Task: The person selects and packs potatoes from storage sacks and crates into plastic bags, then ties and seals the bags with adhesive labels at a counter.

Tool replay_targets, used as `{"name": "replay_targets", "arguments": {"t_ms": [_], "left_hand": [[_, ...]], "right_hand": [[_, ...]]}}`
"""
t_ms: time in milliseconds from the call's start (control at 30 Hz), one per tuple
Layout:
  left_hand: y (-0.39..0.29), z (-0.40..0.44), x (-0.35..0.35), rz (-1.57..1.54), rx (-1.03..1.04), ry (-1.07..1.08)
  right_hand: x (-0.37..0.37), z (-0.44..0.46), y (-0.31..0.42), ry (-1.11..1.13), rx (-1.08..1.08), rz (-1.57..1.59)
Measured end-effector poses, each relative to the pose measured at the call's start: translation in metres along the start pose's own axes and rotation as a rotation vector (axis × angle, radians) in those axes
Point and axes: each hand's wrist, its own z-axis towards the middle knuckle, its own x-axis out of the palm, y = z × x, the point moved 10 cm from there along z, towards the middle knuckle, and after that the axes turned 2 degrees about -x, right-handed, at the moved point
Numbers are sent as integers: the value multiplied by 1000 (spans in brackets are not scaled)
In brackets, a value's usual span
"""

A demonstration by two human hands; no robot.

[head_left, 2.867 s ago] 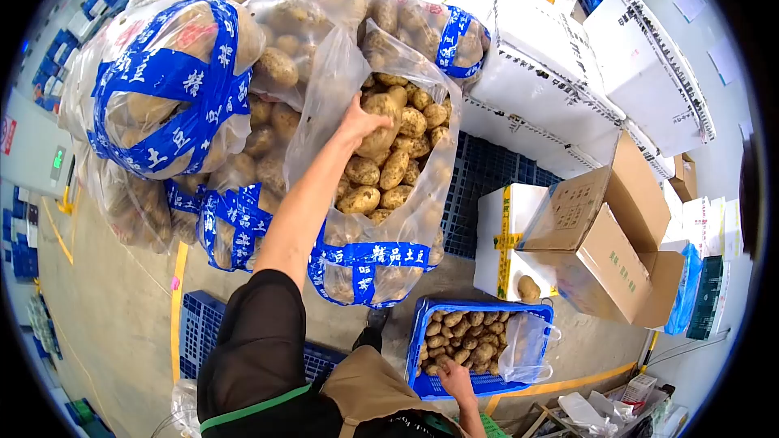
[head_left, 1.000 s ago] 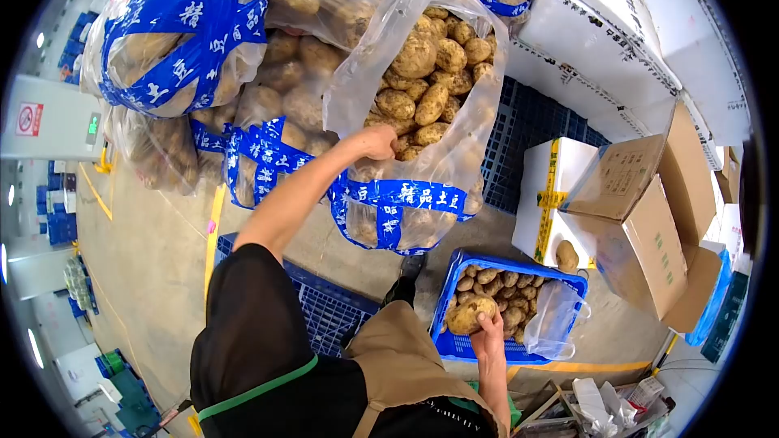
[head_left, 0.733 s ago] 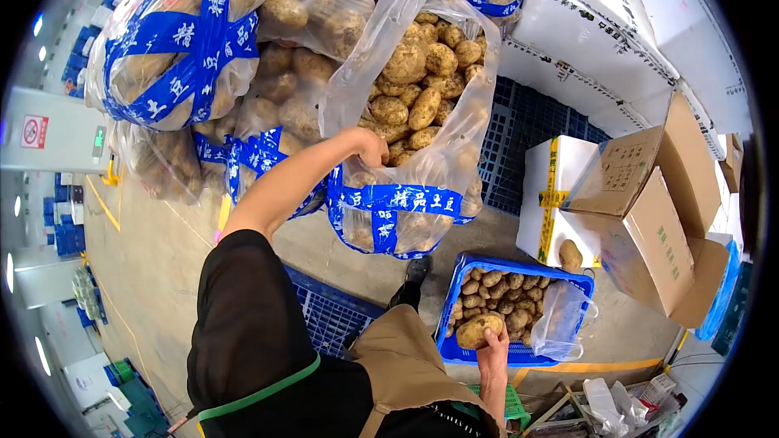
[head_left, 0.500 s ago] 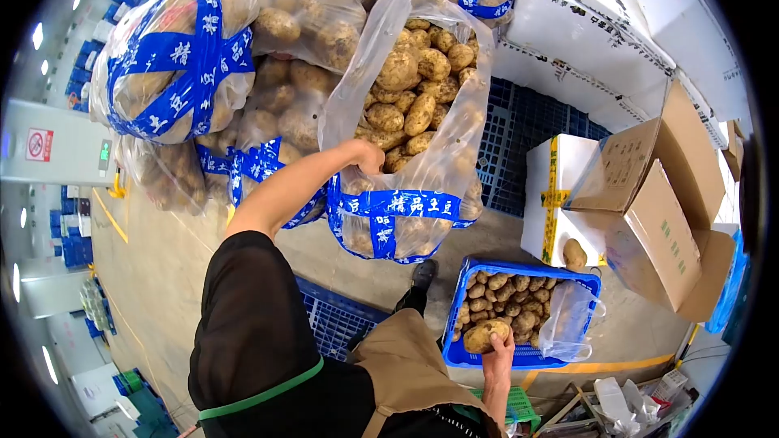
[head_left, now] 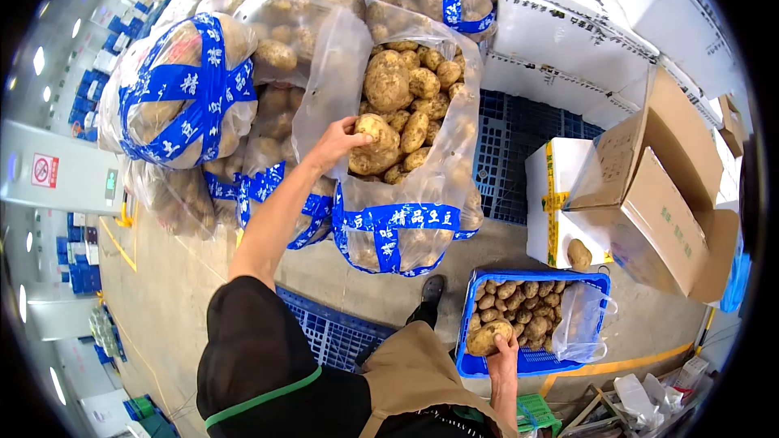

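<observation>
My left hand [head_left: 337, 144] is closed on a large potato [head_left: 375, 146] at the near side of an open clear plastic bag [head_left: 442, 164]. More loose potatoes [head_left: 415, 131] fill the bag, including another big one behind the held one. Blue printed tape bands wrap the bag's lower part. Lower right, my right hand [head_left: 503, 354] grips a second potato [head_left: 488, 338] over the near-left corner of a blue crate [head_left: 459, 357]. Smaller potatoes [head_left: 527, 304] lie in the crate, with a clear plastic bag [head_left: 579, 320] draped over its right side.
Taped sacks of potatoes [head_left: 191, 89] are piled at left and behind. White boxes [head_left: 560, 24] stack up at the back right. A single potato [head_left: 578, 254] rests against a white foam box [head_left: 548, 231] beside an open cardboard carton [head_left: 641, 195]. Blue pallets [head_left: 511, 146] lie on the floor.
My left hand has come up and leftward, now showing a large potato in its grip; earlier its fingers were down among the potatoes. My right hand keeps its potato over the crate.
</observation>
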Motion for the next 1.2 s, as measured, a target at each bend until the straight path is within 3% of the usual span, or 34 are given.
{"name": "replay_targets", "arguments": {"t_ms": [100, 233, 367, 667, 1000, 1100, 1200], "left_hand": [[-10, -20, 16, -377, 14, -8], [-28, -62, 68, -701, 49, 188], [-15, -123, 135, -825, -20, 292], [72, -283, 284, -868, -356, 406], [84, -468, 493, -792, -413, 560], [73, -524, 586, -703, -475, 637], [55, -583, 699, -553, -585, 894]], "right_hand": [[17, -3, 7, 69, -25, 127], [15, -8, 7, 153, -13, 248], [-7, -18, -6, 121, 93, 498], [-89, -71, 14, 158, -52, 825], [-290, -180, -30, 214, -145, 969], [-379, -252, -42, 88, -202, 981], [-480, -323, -71, -52, -318, 1045]]}}
